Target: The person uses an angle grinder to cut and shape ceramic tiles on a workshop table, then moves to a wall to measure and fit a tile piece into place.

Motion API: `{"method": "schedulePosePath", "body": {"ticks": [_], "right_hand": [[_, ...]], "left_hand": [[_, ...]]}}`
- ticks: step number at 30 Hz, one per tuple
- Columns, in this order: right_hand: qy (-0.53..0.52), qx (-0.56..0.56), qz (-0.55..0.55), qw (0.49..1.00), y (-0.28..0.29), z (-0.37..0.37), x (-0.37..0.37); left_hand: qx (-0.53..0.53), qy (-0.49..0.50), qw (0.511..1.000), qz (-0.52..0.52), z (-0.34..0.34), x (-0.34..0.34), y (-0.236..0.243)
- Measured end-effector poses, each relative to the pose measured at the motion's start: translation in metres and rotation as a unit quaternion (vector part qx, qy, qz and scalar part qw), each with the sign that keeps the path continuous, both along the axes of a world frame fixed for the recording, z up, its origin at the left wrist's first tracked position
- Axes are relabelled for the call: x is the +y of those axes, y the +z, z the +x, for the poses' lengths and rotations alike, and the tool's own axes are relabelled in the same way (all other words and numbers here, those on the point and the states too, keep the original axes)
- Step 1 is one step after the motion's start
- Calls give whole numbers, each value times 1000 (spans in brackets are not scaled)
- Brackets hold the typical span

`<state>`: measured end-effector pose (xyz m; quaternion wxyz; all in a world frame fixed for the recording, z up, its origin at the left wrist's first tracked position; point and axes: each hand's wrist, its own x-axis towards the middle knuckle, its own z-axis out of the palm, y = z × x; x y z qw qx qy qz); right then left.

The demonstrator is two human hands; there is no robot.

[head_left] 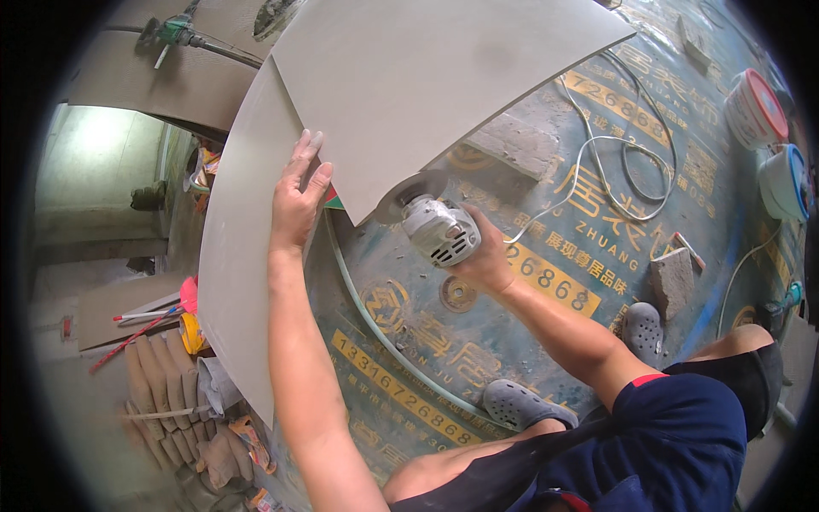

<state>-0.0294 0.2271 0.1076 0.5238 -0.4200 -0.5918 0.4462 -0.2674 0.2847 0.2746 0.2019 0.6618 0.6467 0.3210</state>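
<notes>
My right hand (486,260) is wrapped round the body of a white angle grinder (439,230). The grinder's disc (397,205) is against or right beside the edge of a large pale tile (426,85), near its pointed lower corner; I cannot tell whether they touch. My left hand (299,196) lies on the tile's left edge with fingers stretched out, thumb pointing toward the corner. Beneath that tile is another large pale slab (239,239), reaching out to the left. A small green and red piece (333,200) shows beside the corner.
Printed protective sheeting (529,341) covers the floor. A looped cable (589,154), broken masonry pieces (516,145) and a loose round disc (458,292) lie on it. Buckets (755,111) stand at right. My clogs (522,405) are below. Folded brown bags (166,384) and a green power tool (175,32) are at left.
</notes>
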Motion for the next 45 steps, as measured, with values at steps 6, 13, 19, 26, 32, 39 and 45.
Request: {"method": "schedulePosePath", "body": {"ticks": [6,13,19,26,32,39,45], "right_hand": [[-17,-58,44,997,0,-7,-6],[-28,-67,62,995,1,-9,-7],[-24,-16,12,1000,3,-3,-6],[-6,9,-2,1000,1,-1,0],[-27,-33,59,997,0,-13,-5],[-14,-25,20,999,-2,1,3],[-12,38,1,999,11,21,15]], "left_hand": [[-4,-3,1000,-4,2,2,0],[-13,1,1000,-4,4,1,0],[8,6,1000,-3,5,-1,2],[14,0,1000,-2,2,0,2],[-6,-16,1000,-6,2,3,0],[5,-18,1000,-15,5,2,3],[24,-34,999,-29,6,2,6]]}}
